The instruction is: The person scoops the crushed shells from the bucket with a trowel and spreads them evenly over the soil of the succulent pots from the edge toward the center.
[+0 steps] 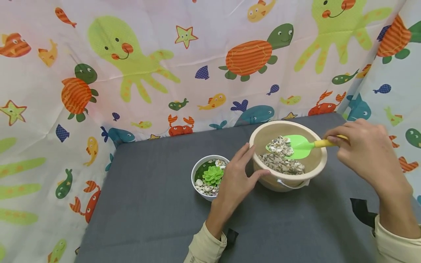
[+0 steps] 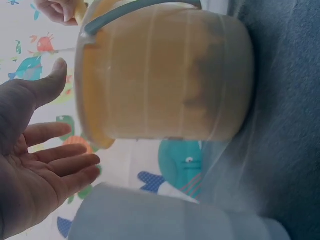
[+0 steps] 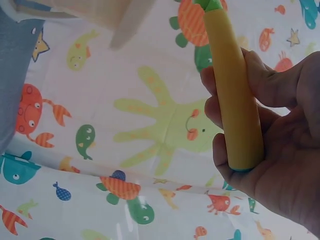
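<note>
My right hand (image 1: 365,149) grips the yellow handle (image 3: 233,95) of a toy shovel, its fingers curled round it in the right wrist view. The shovel's green blade (image 1: 300,147) is inside a cream bucket (image 1: 320,166) and carries small shells (image 1: 280,145). More shells (image 1: 283,164) lie below it in the bucket. At the bucket's left rim is my left hand (image 1: 235,179), fingers spread; the left wrist view shows them extended and curled round nothing. Behind that hand, a white bowl (image 1: 194,175) partly shows, holding a green succulent (image 1: 213,175) and pale shells.
Both containers stand on a dark grey cloth surface (image 1: 151,204). A white curtain (image 1: 197,91) printed with sea animals rises behind and at both sides. The bucket's white handle (image 1: 292,185) hangs down at its front.
</note>
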Available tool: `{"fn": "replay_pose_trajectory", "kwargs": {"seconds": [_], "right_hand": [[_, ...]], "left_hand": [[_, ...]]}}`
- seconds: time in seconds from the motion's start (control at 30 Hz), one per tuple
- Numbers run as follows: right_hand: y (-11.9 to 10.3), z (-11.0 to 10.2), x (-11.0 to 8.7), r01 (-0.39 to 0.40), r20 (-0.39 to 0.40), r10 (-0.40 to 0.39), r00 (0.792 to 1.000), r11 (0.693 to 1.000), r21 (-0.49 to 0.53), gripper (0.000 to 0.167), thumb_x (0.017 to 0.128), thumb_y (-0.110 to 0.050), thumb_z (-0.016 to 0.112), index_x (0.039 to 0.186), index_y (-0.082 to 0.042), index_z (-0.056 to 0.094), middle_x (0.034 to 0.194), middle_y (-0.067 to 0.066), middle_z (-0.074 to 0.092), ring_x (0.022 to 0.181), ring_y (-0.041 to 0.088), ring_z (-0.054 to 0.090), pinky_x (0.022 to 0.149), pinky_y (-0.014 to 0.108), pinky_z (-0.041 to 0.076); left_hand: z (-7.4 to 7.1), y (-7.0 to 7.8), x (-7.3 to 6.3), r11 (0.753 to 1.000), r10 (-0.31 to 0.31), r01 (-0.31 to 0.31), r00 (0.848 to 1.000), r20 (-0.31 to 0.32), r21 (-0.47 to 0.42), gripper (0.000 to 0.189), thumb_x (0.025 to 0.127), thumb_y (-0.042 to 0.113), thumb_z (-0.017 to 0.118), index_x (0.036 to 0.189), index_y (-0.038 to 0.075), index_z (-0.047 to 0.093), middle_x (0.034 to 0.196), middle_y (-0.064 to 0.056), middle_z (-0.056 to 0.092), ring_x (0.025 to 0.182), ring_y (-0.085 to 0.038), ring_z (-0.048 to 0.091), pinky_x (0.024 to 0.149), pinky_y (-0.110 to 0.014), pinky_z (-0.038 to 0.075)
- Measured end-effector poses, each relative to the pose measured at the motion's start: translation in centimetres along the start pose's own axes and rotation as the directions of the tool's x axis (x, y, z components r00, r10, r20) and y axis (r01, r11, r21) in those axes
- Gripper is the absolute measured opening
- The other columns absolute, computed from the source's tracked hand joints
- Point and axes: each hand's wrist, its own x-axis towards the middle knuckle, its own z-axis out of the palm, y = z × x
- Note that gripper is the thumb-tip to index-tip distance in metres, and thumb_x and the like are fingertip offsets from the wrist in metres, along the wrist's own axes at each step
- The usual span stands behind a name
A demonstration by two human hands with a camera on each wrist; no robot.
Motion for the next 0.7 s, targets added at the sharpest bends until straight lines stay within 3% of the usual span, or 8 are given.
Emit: {"fn": "replay_pose_trajectory", "kwargs": {"seconds": [0.13, 0.27, 0.37, 0.57, 0.7], "right_hand": [[-0.5, -0.2, 0.1, 0.052, -0.048, -0.050, 0.998, 0.998, 0.037, 0.012, 0.083, 0.010, 0.074, 0.086, 0.001, 0.080, 0.078, 0.015, 0.076, 0.079, 0.029, 0.056, 0.068, 0.033, 0.031], [-0.9, -0.5, 0.1, 0.102, -0.087, -0.096, 0.992, 0.992, 0.076, 0.013, 0.080, 0.011, 0.078, 0.085, 0.000, 0.081, 0.076, 0.010, 0.076, 0.074, 0.011, 0.050, 0.065, 0.022, 0.030], [-1.4, -0.6, 0.3, 0.145, -0.113, -0.134, 0.985, 0.985, 0.096, 0.016, 0.077, 0.013, 0.081, 0.084, -0.001, 0.081, 0.074, 0.008, 0.076, 0.072, 0.006, 0.044, 0.063, 0.020, 0.030], [-2.4, -0.7, 0.5, 0.192, -0.129, -0.177, 0.976, 0.975, 0.109, 0.018, 0.074, 0.015, 0.082, 0.086, 0.001, 0.080, 0.076, 0.009, 0.076, 0.073, 0.018, 0.052, 0.066, 0.020, 0.033], [-3.0, -0.8, 0.7, 0.223, -0.143, -0.206, 0.968, 0.967, 0.120, 0.019, 0.073, 0.015, 0.083, 0.085, 0.001, 0.080, 0.075, 0.010, 0.076, 0.074, 0.017, 0.052, 0.067, 0.021, 0.034]], "left_hand": [[-1.1, -0.2, 0.0, 1.000, -0.007, 0.007, 0.999, -0.036, -0.025, 0.080, 0.087, 0.043, 0.084, 0.155, 0.013, 0.053, 0.163, -0.009, 0.048, 0.148, -0.026, 0.053, 0.115, -0.042, 0.050], [-1.8, -0.4, -0.2, 0.999, -0.010, 0.008, 0.999, -0.046, -0.038, 0.080, 0.088, 0.042, 0.084, 0.155, 0.013, 0.052, 0.164, -0.008, 0.047, 0.150, -0.026, 0.050, 0.117, -0.044, 0.048], [-2.1, -0.7, -0.3, 0.999, -0.012, 0.010, 0.998, -0.057, -0.038, 0.080, 0.088, 0.042, 0.084, 0.155, 0.014, 0.052, 0.164, -0.008, 0.048, 0.150, -0.027, 0.050, 0.118, -0.045, 0.048], [-2.8, -0.9, -0.6, 0.999, -0.036, 0.034, 0.997, -0.061, -0.032, 0.081, 0.086, 0.041, 0.085, 0.155, 0.015, 0.052, 0.164, -0.008, 0.048, 0.151, -0.027, 0.049, 0.118, -0.045, 0.047], [-3.2, -1.0, -0.7, 0.998, -0.043, 0.040, 0.997, -0.062, -0.047, 0.082, 0.085, 0.040, 0.087, 0.156, 0.015, 0.052, 0.164, -0.008, 0.048, 0.151, -0.027, 0.049, 0.118, -0.044, 0.047]]}}
